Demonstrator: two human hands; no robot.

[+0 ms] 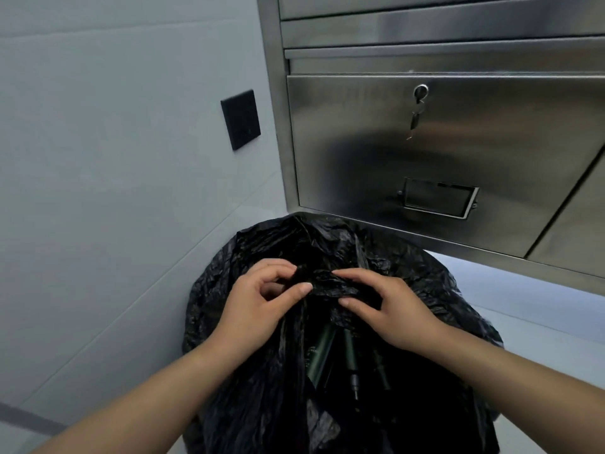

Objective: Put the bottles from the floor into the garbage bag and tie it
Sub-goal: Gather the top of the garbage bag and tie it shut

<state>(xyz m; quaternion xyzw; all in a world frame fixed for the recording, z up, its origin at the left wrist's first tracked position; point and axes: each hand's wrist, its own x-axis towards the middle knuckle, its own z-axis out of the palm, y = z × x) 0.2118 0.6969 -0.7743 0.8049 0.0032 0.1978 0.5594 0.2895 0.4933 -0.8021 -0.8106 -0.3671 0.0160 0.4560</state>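
Garbage bag point(425, 290): stood on floor below steel cabinet point(458, 152), bottles point(322, 352) visible inside. Thin, soft, slippery film; best taken at gathered mouth. Left hand point(258, 306) and right hand point(389, 309): fingers pinched on bunched plastic.

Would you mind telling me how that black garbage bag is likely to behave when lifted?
The garbage bag looks thin and crinkled, so probably floppy. Bottles inside would likely shift and sag it. Both hands, left and right, pinch bunched film; it may slip.
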